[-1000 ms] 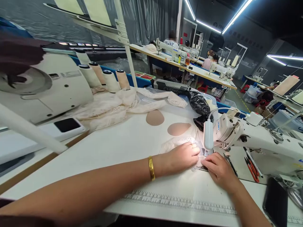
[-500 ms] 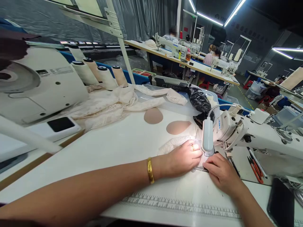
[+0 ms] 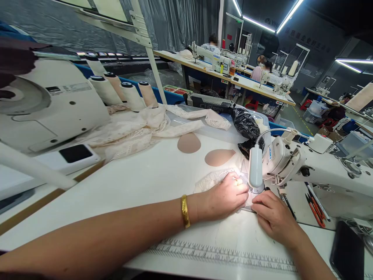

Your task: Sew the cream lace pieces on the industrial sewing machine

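Pale lace fabric (image 3: 214,178) lies at the needle end of a white sewing machine (image 3: 287,158). My left hand (image 3: 225,197), with a ring and a gold bangle, is closed on this fabric, fingers curled together just left of the machine's lamp (image 3: 255,168). On the other side of the lit spot, my right hand (image 3: 274,213) has bent fingers pinching the fabric's near edge, though its fingertips are partly hidden. The needle is out of sight behind the lamp. Beyond my left hand lie two beige cup-shaped pads (image 3: 189,143), flat on the white table (image 3: 136,182).
A printed ruler (image 3: 221,254) runs along the front edge. Orange-handled snips (image 3: 316,212) and a black phone (image 3: 346,249) are at right. Thread cones (image 3: 132,97) and heaped lace (image 3: 131,136) occupy the left back, beside another machine (image 3: 67,101). A black plastic bag (image 3: 244,124) sits behind.
My right fingers have shifted very slightly to the right along the fabric edge. My left hand stays almost in place, and the pads have not moved.
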